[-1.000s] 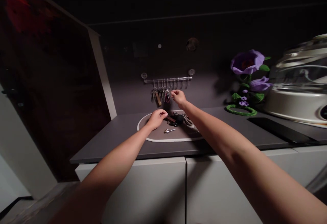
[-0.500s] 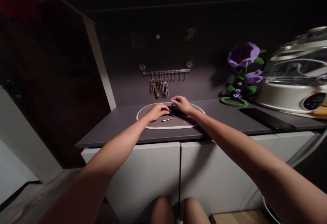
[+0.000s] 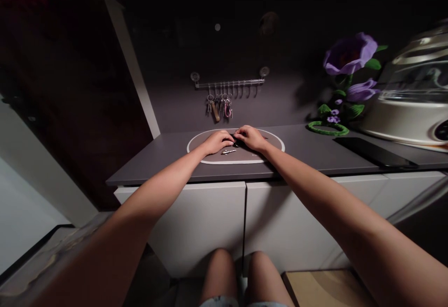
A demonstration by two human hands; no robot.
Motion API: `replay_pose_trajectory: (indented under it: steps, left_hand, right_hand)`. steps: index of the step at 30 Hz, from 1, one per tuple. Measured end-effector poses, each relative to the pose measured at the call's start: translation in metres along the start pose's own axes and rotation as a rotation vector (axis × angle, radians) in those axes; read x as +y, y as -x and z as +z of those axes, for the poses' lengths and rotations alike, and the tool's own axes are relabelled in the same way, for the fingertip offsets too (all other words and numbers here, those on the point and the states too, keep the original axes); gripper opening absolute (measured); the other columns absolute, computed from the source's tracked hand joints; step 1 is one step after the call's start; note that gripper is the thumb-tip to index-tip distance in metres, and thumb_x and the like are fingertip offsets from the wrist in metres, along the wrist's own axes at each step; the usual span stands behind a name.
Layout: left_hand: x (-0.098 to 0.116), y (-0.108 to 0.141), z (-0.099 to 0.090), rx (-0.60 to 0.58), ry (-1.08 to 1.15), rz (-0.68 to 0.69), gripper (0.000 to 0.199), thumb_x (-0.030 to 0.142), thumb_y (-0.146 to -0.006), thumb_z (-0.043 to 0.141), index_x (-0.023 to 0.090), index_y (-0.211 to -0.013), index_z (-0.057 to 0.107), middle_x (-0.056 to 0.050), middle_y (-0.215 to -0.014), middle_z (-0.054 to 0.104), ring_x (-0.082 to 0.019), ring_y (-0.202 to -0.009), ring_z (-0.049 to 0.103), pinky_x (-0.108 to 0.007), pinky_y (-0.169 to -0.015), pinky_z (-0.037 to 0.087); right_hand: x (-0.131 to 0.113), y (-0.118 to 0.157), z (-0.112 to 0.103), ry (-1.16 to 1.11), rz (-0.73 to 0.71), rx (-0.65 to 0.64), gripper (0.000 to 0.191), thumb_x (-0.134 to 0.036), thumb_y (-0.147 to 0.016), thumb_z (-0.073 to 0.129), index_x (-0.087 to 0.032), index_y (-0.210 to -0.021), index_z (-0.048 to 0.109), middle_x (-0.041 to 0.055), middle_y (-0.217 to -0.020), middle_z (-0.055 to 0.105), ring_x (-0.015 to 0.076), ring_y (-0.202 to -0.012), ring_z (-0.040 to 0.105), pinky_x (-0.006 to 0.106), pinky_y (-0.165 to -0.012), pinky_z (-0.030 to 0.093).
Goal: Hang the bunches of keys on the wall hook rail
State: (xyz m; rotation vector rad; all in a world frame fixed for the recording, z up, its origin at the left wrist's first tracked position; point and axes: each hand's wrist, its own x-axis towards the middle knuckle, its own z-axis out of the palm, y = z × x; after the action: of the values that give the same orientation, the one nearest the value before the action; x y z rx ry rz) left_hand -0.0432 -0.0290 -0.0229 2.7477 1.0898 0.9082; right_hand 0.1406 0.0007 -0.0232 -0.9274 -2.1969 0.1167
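Note:
An oval brown mat (image 3: pixel 241 158) with a white edge lies on the counter. My left hand (image 3: pixel 217 142) rests over its middle, fingers curled against a small dark object (image 3: pixel 235 144) that I cannot make out. Close beside it on the right, my right hand (image 3: pixel 250 137) has its fingers bent and pressed together at the same dark item, mostly hidden between the hands. Just in front of the left fingertips lies a small silvery metal piece (image 3: pixel 228 152) on the mat.
Above the mat, a clear hook rail (image 3: pixel 231 83) on the wall holds bunches of keys (image 3: pixel 216 109). To the right stand purple flowers (image 3: pixel 350 55) on a green ring base, a black flat slab (image 3: pixel 374 152) and a cream appliance (image 3: pixel 406 122).
The view has tilted down a little. My right hand has lowered to the mat, closer to my left hand, and now covers more of the dark item.

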Motion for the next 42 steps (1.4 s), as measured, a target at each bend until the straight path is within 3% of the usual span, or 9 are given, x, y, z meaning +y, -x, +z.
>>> replay_pose_trajectory:
  steps: [9,16,20,30,42]
  left_hand:
    - [0.004,0.002,-0.002,0.148,0.113,-0.153,0.020,0.027,-0.079,0.049,0.013,-0.080,0.064,-0.005,-0.082,0.062,-0.014,-0.078,0.054,-0.026,-0.075,0.041]
    - [0.005,-0.001,0.000,0.288,0.520,-0.377,0.017,0.027,-0.077,0.052,0.011,-0.073,0.056,0.002,-0.059,0.053,-0.007,-0.053,0.046,-0.020,-0.055,0.037]
    - [0.003,-0.005,0.000,0.358,0.771,-0.468,0.013,0.023,-0.077,0.052,0.012,-0.072,0.053,0.002,-0.056,0.054,-0.007,-0.050,0.049,-0.020,-0.053,0.039]
    - [-0.003,-0.007,0.002,0.384,0.939,-0.455,0.010,0.020,-0.076,0.054,0.011,-0.072,0.055,0.000,-0.059,0.056,-0.007,-0.054,0.053,-0.020,-0.057,0.043]
    - [0.006,-0.004,-0.002,0.374,1.018,-0.504,0.010,0.020,-0.077,0.053,0.011,-0.073,0.053,0.001,-0.060,0.055,-0.005,-0.055,0.053,-0.020,-0.060,0.044]
  right_hand:
    - [0.002,-0.003,0.003,0.031,-0.006,0.023,0.017,-0.027,-0.079,0.053,-0.016,-0.080,0.066,0.0062,-0.082,0.062,0.0151,-0.077,0.053,0.027,-0.073,0.038]
    - [-0.006,-0.001,-0.001,0.036,-0.017,0.064,0.016,-0.027,-0.080,0.049,-0.017,-0.082,0.062,0.0058,-0.083,0.062,0.0158,-0.077,0.052,0.027,-0.073,0.038]
    - [-0.012,0.000,-0.002,-0.001,-0.043,0.095,0.016,-0.027,-0.080,0.047,-0.017,-0.082,0.059,0.0046,-0.081,0.061,0.0151,-0.075,0.051,0.027,-0.072,0.037]
    - [-0.019,0.000,0.002,-0.003,-0.121,0.056,0.018,-0.033,-0.080,0.048,-0.017,-0.083,0.057,0.0045,-0.082,0.058,0.0144,-0.075,0.050,0.026,-0.071,0.037]
    - [-0.014,0.000,0.002,-0.010,-0.116,0.120,0.018,-0.029,-0.083,0.044,-0.017,-0.082,0.057,0.0059,-0.083,0.058,0.0154,-0.078,0.051,0.027,-0.075,0.038]
